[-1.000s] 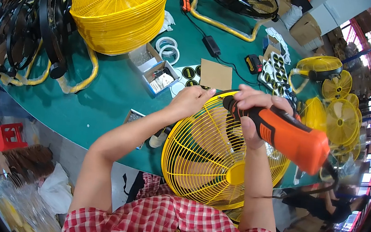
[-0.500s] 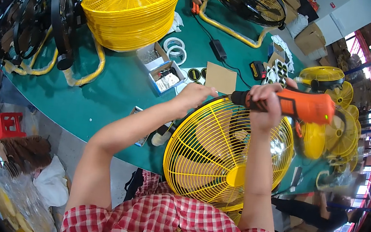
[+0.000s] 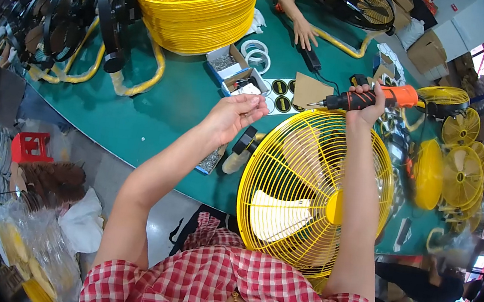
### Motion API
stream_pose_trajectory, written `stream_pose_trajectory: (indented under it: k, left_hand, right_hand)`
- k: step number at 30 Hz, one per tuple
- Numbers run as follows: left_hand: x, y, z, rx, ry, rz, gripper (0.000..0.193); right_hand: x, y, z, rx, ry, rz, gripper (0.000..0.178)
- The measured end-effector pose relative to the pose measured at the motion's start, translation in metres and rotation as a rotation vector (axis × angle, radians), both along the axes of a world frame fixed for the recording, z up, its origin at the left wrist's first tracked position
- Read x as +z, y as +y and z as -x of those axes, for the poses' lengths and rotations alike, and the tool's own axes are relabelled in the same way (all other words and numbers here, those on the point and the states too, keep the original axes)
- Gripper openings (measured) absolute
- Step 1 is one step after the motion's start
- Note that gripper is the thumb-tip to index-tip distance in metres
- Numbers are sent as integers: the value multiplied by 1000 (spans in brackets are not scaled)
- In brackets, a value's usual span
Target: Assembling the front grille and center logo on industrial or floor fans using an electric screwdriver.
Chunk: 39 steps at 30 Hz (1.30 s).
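My right hand [image 3: 366,104] grips an orange and black power screwdriver [image 3: 404,96] by its dark front part. The bit points left, just above the upper rim of a yellow-grilled fan [image 3: 287,175] that leans in front of me at the table's edge. To the left of that bit, my left hand [image 3: 235,119] is raised with thumb and forefinger pinched together. Whatever lies in the pinch is too small to name. Below this hand are a black knob [image 3: 247,141] beside the fan and a small box of screws [image 3: 210,160].
Small boxes of parts [image 3: 226,64], white tape rolls [image 3: 255,55] and a cardboard piece [image 3: 311,92] lie beyond my hands on the green table [image 3: 185,120]. Stacked yellow grilles [image 3: 198,19] stand far left. A co-worker's hand [image 3: 305,32] reaches over a black adapter [image 3: 310,60].
My left hand has come away from the fan's upper rim toward the left. The screwdriver has drawn back from the rim. The co-worker's hand has moved to the adapter. The whole view has shifted.
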State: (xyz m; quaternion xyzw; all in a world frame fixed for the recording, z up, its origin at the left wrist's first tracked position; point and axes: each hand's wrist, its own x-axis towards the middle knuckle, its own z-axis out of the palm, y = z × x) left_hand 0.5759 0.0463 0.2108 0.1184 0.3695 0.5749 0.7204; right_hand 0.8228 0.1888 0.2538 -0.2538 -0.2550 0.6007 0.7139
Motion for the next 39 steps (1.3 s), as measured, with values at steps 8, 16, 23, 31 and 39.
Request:
stream_pose_trajectory:
  k: [8, 16, 23, 31, 39]
  left_hand:
    - [5, -54, 7, -92, -152, -40, 20]
    - [24, -97, -13, -90, -181, -80, 23]
    - [23, -112, -25, -18, -129, -85, 19]
    - [23, -123, -28, -37, -153, -128, 21]
    - [19, -122, -16, -223, -85, -149, 22]
  right_hand:
    - [53, -52, 20, 114, -71, -248, 35]
    - [94, -140, 55, 472, -80, -572, 50]
    - [92, -159, 56, 604, -64, -586, 58]
    - [88, -163, 59, 652, -67, -573, 58]
    - [74, -152, 60, 758, 90, -515, 55]
